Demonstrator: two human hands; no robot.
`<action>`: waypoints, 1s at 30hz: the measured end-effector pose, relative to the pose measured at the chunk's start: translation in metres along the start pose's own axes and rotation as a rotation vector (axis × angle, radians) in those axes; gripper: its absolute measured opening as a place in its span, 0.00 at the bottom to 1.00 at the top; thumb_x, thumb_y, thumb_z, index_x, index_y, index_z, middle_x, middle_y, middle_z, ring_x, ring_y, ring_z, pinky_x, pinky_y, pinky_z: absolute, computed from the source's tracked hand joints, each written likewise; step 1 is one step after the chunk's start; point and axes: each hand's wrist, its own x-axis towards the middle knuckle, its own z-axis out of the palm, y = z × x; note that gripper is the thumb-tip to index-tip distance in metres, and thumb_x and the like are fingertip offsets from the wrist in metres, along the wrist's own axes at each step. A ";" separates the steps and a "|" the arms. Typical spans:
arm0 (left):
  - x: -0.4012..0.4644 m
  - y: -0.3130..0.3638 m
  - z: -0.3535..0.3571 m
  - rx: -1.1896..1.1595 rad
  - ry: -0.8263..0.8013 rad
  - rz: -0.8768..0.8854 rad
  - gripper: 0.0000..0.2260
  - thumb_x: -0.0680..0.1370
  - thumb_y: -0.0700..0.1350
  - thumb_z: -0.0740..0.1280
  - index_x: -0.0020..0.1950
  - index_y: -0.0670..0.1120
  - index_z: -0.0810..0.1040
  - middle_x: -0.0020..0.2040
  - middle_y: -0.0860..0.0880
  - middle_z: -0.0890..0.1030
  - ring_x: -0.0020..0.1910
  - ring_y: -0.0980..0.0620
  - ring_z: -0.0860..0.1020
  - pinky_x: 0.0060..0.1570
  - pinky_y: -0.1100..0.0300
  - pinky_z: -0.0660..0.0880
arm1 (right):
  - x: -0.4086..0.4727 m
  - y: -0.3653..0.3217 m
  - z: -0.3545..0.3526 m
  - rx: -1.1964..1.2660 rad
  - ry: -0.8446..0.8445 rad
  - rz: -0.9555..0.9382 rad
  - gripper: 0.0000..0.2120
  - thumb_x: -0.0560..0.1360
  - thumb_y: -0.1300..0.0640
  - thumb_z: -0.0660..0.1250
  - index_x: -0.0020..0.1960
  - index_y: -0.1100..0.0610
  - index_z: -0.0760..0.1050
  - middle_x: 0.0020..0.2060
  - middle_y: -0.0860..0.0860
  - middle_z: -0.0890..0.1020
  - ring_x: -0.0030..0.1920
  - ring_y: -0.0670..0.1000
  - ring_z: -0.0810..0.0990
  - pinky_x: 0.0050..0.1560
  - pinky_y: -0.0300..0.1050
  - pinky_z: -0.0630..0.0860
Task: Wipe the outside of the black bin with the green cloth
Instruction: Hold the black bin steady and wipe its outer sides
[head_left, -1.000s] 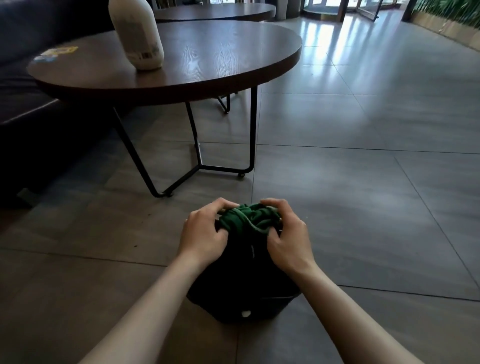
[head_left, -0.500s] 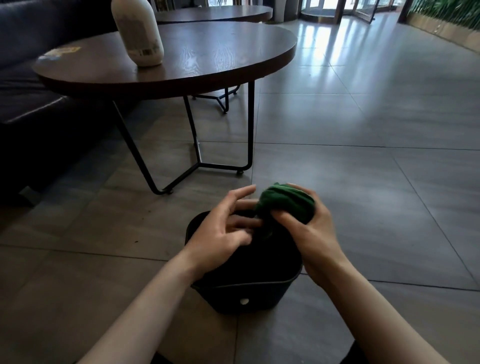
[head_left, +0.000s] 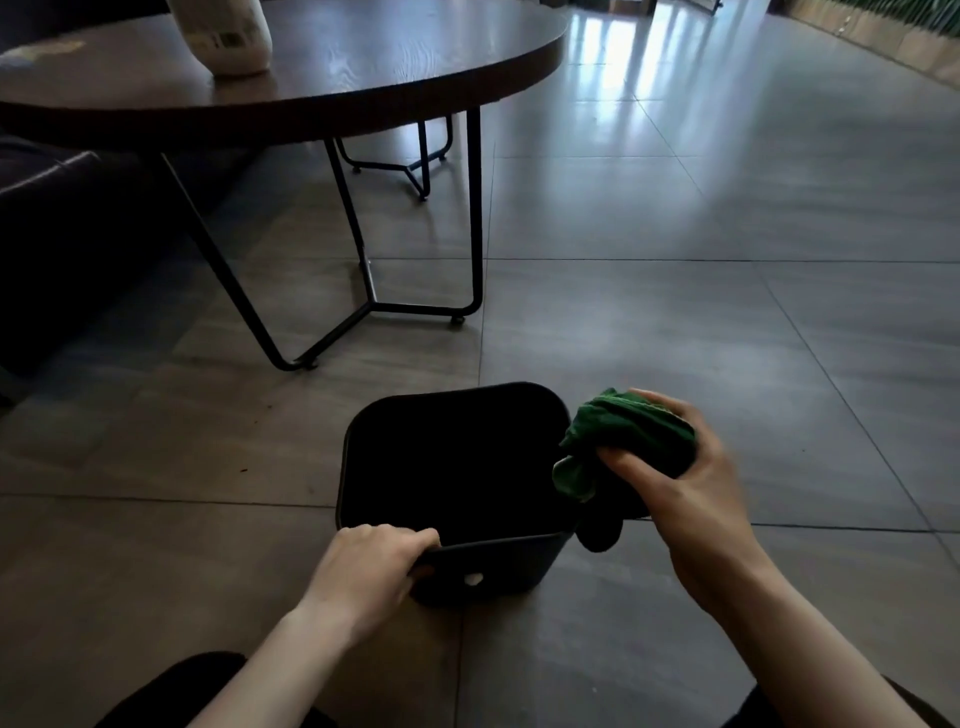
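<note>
A round dark wood table (head_left: 363, 67) on thin black metal legs stands on the grey tiled floor (head_left: 727, 291). On its top sits a white bottle (head_left: 223, 36), cut off by the frame, beside what may be a sticker (head_left: 44, 49). A dark sofa (head_left: 47, 223) lies left, and a second table's legs (head_left: 410, 166) show behind.

Left hand (head_left: 371, 564) grips the near rim of the black bin (head_left: 488, 569); right hand (head_left: 685, 483) holds the bunched green cloth (head_left: 623, 431) at the bin's right edge
</note>
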 end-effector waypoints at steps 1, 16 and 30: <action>-0.001 0.001 -0.001 0.030 -0.007 -0.007 0.11 0.79 0.52 0.62 0.61 0.59 0.72 0.55 0.55 0.84 0.56 0.48 0.81 0.50 0.52 0.74 | -0.001 -0.002 0.000 0.000 0.008 0.003 0.24 0.68 0.57 0.81 0.61 0.43 0.80 0.53 0.47 0.87 0.54 0.48 0.87 0.47 0.47 0.86; 0.038 -0.029 -0.033 -0.333 0.179 0.015 0.15 0.77 0.54 0.68 0.64 0.59 0.73 0.53 0.56 0.81 0.57 0.51 0.78 0.57 0.55 0.71 | -0.019 -0.048 0.010 -0.116 0.006 -0.110 0.27 0.61 0.46 0.79 0.60 0.42 0.81 0.52 0.46 0.88 0.51 0.45 0.88 0.41 0.34 0.82; 0.054 -0.038 -0.004 0.165 0.139 0.163 0.73 0.56 0.64 0.81 0.78 0.49 0.28 0.83 0.49 0.39 0.81 0.45 0.35 0.78 0.42 0.42 | -0.041 0.047 0.071 -0.479 0.089 -0.461 0.30 0.70 0.67 0.77 0.67 0.49 0.74 0.61 0.48 0.80 0.64 0.49 0.80 0.63 0.45 0.78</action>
